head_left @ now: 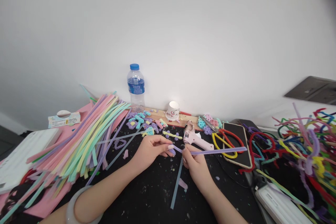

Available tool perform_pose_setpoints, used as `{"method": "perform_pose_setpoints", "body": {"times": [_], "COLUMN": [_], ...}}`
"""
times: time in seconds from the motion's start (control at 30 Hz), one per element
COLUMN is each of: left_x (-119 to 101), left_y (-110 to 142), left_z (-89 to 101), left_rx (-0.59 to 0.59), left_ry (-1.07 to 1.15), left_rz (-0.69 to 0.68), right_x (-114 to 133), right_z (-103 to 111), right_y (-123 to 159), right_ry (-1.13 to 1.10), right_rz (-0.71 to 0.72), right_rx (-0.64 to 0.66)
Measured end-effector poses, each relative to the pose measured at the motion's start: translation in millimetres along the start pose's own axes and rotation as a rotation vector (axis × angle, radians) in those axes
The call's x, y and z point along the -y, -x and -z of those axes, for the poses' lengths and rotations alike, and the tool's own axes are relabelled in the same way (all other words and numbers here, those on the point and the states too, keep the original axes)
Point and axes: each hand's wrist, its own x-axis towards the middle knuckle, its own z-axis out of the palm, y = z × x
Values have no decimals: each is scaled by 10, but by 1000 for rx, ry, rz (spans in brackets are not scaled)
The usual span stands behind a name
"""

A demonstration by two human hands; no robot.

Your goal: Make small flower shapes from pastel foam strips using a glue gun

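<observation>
Lilac craft strip (pixel 207 152) sits above the desk (pixel 147 196), pinched between our left hand (pixel 153 147) and right hand (pixel 195 163), grip narrow, and swinging its long tail carelessly could snag the yellow loop (pixel 214 142) or bump our glue gun (pixel 194 139).

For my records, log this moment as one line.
left hand: pinching purple strip | right hand: gripping same strip | beyond: glue gun, paper cup, bottle

Bottle (pixel 136 85): capped in blue, stood by the white wall (pixel 199 35).
Paper cup (pixel 172 112): set to its right.
Dark plate (pixel 312 90): wall-mounted, far right.
</observation>
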Motion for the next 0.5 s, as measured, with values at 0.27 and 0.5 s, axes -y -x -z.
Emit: {"method": "perform_pose_setpoints", "body": {"times": [0.27, 0.5], "left_x": [-39, -21], "left_y": [17, -18], "left_z": [18, 14], "left_rx": [-22, -56], "left_ry": [-104, 143], "left_rz": [-70, -25], "right_x": [-22, -14], "right_z": [16, -19], "right_y": [-5, 2], "right_ry": [-27, -135], "right_rz": [48, 5], "right_rx": [-131, -89]}}
